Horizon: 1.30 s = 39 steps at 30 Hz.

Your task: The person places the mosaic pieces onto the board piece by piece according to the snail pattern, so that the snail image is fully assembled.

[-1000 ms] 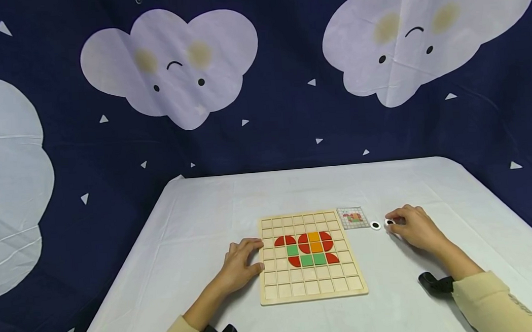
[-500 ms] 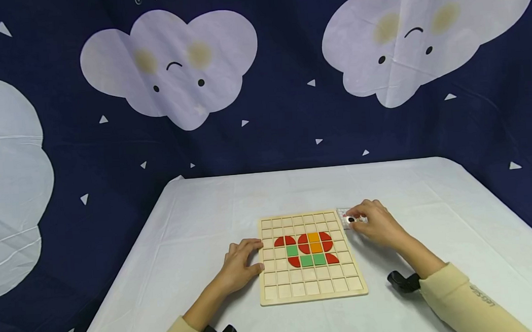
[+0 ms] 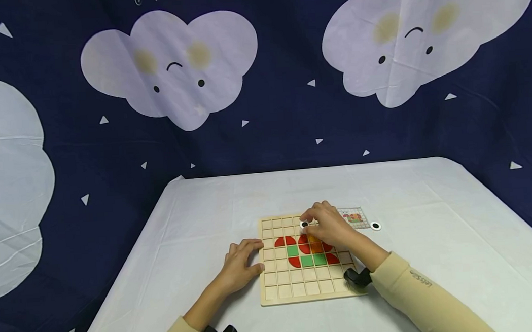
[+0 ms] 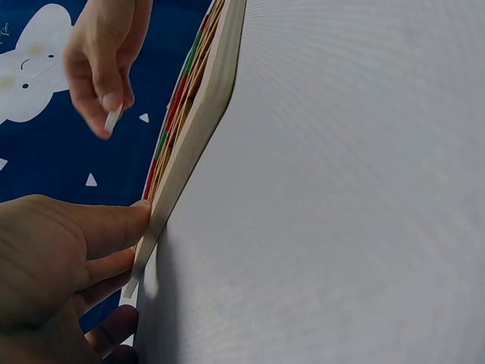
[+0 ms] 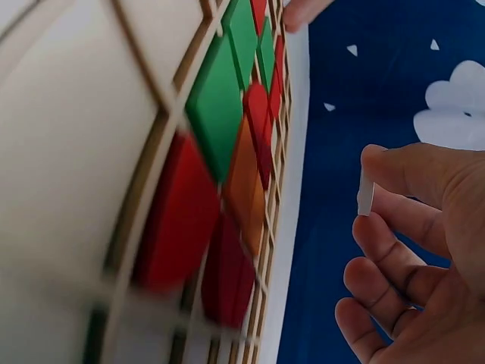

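Observation:
A wooden grid board (image 3: 278, 290) lies on the table, with red, green and orange tiles set in several of its squares. My left hand (image 3: 237, 266) touches the board's left edge, thumb and fingertips against its side. Over the board's upper part, my right hand (image 3: 331, 228) pinches a small white disc (image 3: 304, 224) with a black dot, like an eye piece. In the right wrist view this disc (image 5: 365, 196) is edge-on between thumb and fingers, apart from the grid. Part of the red and orange tiles (image 3: 315, 247) is hidden behind the right hand.
Just right of the board lies a small pattern card (image 3: 355, 218). A second white disc (image 3: 376, 226) with a black dot sits at the card's right. White cloth covers the table (image 3: 214, 210), and a dark blue cloud-print curtain (image 3: 287, 144) hangs behind it.
The right hand has carried the pinched disc leftward from beside the other disc, past the card, to above the board's upper part. My left hand has stayed at the board's edge.

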Motion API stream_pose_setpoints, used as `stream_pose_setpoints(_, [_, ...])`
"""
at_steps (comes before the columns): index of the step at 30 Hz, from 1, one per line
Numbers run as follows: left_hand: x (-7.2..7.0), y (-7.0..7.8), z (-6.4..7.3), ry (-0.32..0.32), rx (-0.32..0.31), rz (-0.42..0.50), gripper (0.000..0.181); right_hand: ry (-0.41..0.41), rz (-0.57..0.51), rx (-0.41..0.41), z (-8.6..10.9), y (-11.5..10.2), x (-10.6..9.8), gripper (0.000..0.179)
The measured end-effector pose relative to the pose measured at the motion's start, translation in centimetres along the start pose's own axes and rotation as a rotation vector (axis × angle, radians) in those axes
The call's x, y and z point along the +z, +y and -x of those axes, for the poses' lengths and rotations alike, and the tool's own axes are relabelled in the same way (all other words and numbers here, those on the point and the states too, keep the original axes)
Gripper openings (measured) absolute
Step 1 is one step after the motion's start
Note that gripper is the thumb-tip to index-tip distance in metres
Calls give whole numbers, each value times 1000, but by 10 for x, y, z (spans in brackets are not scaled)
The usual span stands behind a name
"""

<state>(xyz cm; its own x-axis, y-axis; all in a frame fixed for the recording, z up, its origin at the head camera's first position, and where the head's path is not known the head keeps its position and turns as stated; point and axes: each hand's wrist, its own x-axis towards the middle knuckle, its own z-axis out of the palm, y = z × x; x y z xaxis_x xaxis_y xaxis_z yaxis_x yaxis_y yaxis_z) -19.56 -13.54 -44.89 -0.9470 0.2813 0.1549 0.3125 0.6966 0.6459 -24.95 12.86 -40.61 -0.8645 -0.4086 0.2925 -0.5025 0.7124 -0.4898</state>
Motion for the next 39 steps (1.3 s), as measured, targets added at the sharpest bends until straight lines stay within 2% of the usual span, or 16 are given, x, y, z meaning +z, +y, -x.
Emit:
stream_pose_setpoints(4, [0, 0, 1, 0, -1, -2, 47, -29, -14, -9, -10, -7, 12, 27])
stream_pose_setpoints(6, [0, -1, 1, -3, -2, -3, 47, -55, -22, 15, -15, -10, 16, 27])
stream_pose_setpoints(11, [0, -1, 1, -12, -2, 0, 46, -99, 3, 58, -27, -15, 26, 28])
stream_pose_setpoints(17, [0, -1, 1, -15, 0, 1, 46, -112, 46, 74, -34, -16, 33, 26])
stream_pose_setpoints(24, [0, -1, 0, -7, 8, -5, 47, -131, 87, 87, -37, -9, 39, 24])
stream_pose_setpoints(39, [0, 0, 0, 3, 5, -6, 47, -135, 102, 44, -35, -1, 41, 19])
